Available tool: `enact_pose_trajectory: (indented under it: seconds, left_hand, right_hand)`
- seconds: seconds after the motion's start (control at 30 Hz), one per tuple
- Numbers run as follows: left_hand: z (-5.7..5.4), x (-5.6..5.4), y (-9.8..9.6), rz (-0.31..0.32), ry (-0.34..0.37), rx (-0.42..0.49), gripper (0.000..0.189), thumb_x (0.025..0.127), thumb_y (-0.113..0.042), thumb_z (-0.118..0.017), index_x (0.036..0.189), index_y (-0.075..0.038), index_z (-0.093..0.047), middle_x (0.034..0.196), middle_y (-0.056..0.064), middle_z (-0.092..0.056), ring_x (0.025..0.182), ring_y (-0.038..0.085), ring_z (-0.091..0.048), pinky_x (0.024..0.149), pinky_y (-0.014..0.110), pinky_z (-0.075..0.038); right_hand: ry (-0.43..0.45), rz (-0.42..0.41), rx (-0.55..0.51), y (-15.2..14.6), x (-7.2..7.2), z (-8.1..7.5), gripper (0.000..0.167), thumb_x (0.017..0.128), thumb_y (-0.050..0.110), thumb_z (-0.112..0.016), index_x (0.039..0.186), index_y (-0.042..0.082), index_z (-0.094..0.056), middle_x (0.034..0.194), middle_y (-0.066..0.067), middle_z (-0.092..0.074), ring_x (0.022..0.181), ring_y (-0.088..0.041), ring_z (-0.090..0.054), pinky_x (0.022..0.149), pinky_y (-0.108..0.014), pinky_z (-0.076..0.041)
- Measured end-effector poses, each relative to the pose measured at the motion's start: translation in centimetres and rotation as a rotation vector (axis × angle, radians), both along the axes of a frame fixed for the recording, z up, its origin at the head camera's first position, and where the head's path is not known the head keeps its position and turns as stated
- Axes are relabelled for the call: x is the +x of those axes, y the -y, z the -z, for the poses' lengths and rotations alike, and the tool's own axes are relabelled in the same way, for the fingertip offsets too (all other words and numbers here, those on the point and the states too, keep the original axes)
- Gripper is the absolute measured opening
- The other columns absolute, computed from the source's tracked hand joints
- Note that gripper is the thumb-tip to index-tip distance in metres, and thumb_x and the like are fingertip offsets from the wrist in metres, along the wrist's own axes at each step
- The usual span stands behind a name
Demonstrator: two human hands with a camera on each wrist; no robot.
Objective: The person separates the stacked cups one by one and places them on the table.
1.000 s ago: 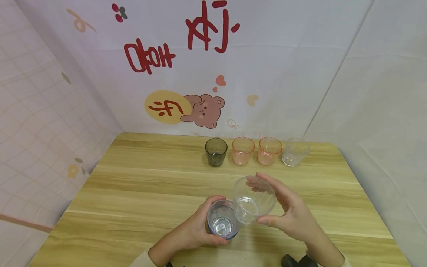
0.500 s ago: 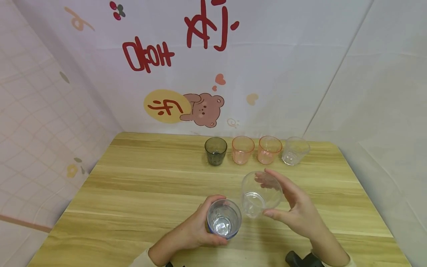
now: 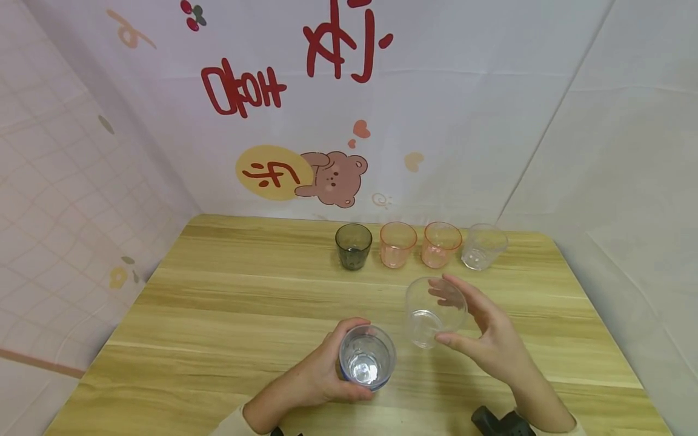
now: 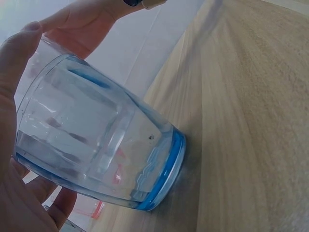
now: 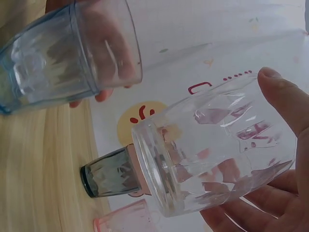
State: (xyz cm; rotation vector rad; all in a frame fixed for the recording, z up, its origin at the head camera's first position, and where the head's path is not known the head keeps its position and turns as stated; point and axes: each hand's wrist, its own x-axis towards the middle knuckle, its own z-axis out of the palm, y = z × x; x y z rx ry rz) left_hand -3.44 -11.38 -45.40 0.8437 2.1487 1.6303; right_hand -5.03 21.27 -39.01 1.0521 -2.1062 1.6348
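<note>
My left hand grips a blue-tinted clear cup near the front of the table. A clear cup appears nested in it, its rim standing above the blue one's in the right wrist view. Whether the blue cup's base touches the wood I cannot tell. To the right, my right hand holds another clear cup between thumb and fingers. That cup is tilted, with its base toward the left, in the air apart from the nested pair.
Along the back of the wooden table stand a dark grey cup, a left pink cup, a right pink cup and a clear cup. A printed white backdrop rises behind the table.
My right hand has moved right and slightly away from me with its clear cup, from beside the nested cups' rim to well apart from it. The left hand stays in place.
</note>
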Motion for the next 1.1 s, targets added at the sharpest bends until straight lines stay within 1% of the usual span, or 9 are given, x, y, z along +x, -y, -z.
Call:
enact_pose_trajectory:
  seconds: [0.17,0.3,0.4,0.5,0.6,0.73,0.87,1.03,1.1]
  left_hand:
    - [0.0,-0.1,0.0,-0.001,0.006,-0.016,0.104,0.08,-0.027,-0.099,0.16,-0.027,-0.034,0.153,-0.001,-0.055,0.138,0.017,-0.05,0.119,0.037,-0.041]
    - [0.0,-0.1,0.0,0.0,0.012,-0.012,0.104,0.079,-0.026,-0.099,0.16,-0.026,-0.034,0.153,-0.001,-0.055,0.138,0.018,-0.05,0.12,0.037,-0.041]
    - [0.0,-0.1,0.0,0.001,0.01,-0.011,0.104,0.079,-0.024,-0.099,0.16,-0.026,-0.034,0.152,0.0,-0.055,0.138,0.018,-0.05,0.12,0.036,-0.041]
    - [0.0,0.0,0.0,-0.001,0.002,-0.014,0.103,0.079,-0.022,-0.098,0.159,-0.026,-0.034,0.152,0.0,-0.055,0.137,0.018,-0.051,0.119,0.035,-0.042]
    - [0.1,0.0,-0.1,-0.002,-0.002,-0.012,0.103,0.079,-0.021,-0.098,0.159,-0.026,-0.034,0.152,0.0,-0.055,0.137,0.018,-0.051,0.119,0.035,-0.042]
    - [0.3,0.1,0.0,0.002,0.0,-0.012,0.103,0.08,-0.024,-0.098,0.16,-0.027,-0.034,0.153,0.001,-0.054,0.138,0.019,-0.052,0.119,0.036,-0.042]
    - [0.4,0.1,0.0,0.01,0.0,-0.006,0.103,0.081,-0.026,-0.098,0.16,-0.027,-0.033,0.153,0.002,-0.053,0.137,0.019,-0.052,0.119,0.035,-0.043]
    - [0.4,0.1,0.0,0.009,0.006,0.0,0.102,0.081,-0.025,-0.098,0.16,-0.026,-0.033,0.153,0.003,-0.053,0.138,0.019,-0.052,0.12,0.035,-0.042]
    - [0.4,0.1,0.0,0.002,0.008,-0.008,0.103,0.081,-0.026,-0.098,0.16,-0.027,-0.033,0.153,0.002,-0.053,0.138,0.018,-0.052,0.119,0.036,-0.042]
  right_hand:
    - [0.036,0.075,0.043,-0.6,-0.1,0.6,0.096,0.069,-0.026,-0.083,0.155,-0.014,-0.042,0.149,-0.022,-0.064,0.134,-0.012,-0.066,0.109,-0.018,-0.05]
    - [0.071,0.145,0.081,-1.1,-0.2,1.1,0.095,0.07,-0.026,-0.083,0.156,-0.011,-0.044,0.147,-0.024,-0.064,0.133,-0.009,-0.067,0.11,-0.017,-0.049]
    - [0.097,0.2,0.117,-1.5,-0.3,1.4,0.094,0.073,-0.024,-0.083,0.157,-0.007,-0.045,0.146,-0.024,-0.064,0.132,-0.007,-0.066,0.11,-0.016,-0.048]
    - [0.124,0.241,0.138,-1.9,-0.5,1.7,0.093,0.076,-0.022,-0.083,0.158,-0.002,-0.045,0.148,-0.019,-0.065,0.132,-0.005,-0.066,0.112,-0.014,-0.046]
    - [0.133,0.265,0.145,-2.3,-0.6,2.0,0.092,0.078,-0.022,-0.083,0.159,0.0,-0.045,0.149,-0.013,-0.066,0.132,-0.003,-0.066,0.113,-0.012,-0.044]
    - [0.126,0.276,0.12,-2.7,-0.8,2.4,0.09,0.078,-0.023,-0.081,0.158,-0.002,-0.046,0.147,-0.008,-0.067,0.13,-0.003,-0.067,0.113,-0.012,-0.044]
    - [0.145,0.296,0.097,-3.0,-1.0,2.6,0.086,0.079,-0.023,-0.08,0.156,-0.003,-0.048,0.145,-0.001,-0.068,0.128,-0.002,-0.067,0.112,-0.011,-0.044]
    - [0.192,0.352,0.138,-3.5,-1.4,3.0,0.08,0.085,-0.015,-0.082,0.156,0.003,-0.049,0.143,0.015,-0.065,0.128,0.0,-0.065,0.11,-0.008,-0.043]
    - [0.214,0.373,0.154,-3.7,-1.6,3.2,0.079,0.087,-0.012,-0.082,0.156,0.003,-0.049,0.142,0.019,-0.063,0.128,0.001,-0.064,0.109,-0.008,-0.043]
